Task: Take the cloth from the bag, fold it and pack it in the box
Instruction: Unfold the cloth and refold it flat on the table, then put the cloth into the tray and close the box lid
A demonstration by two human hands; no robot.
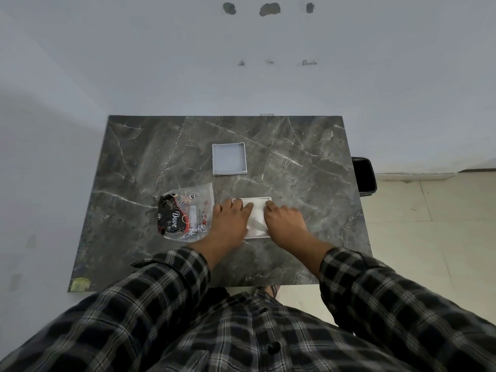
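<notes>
A white folded cloth point(256, 222) lies inside a shallow white box point(256, 199) on the dark marble table point(303, 157), near the front middle. My left hand point(232, 218) lies over the left half of the box, fingers pressing on the cloth. My right hand point(284, 220) rests on the right half, fingertips at the box's far right corner. The hands hide most of the cloth and box. The clear plastic bag point(185, 213), printed black and red, lies flat just left of my left hand.
A second shallow white tray, lid-like point(229, 158), lies open side up further back on the table. A black bin point(363, 175) stands on the floor past the table's right edge. A white wall rises behind the table.
</notes>
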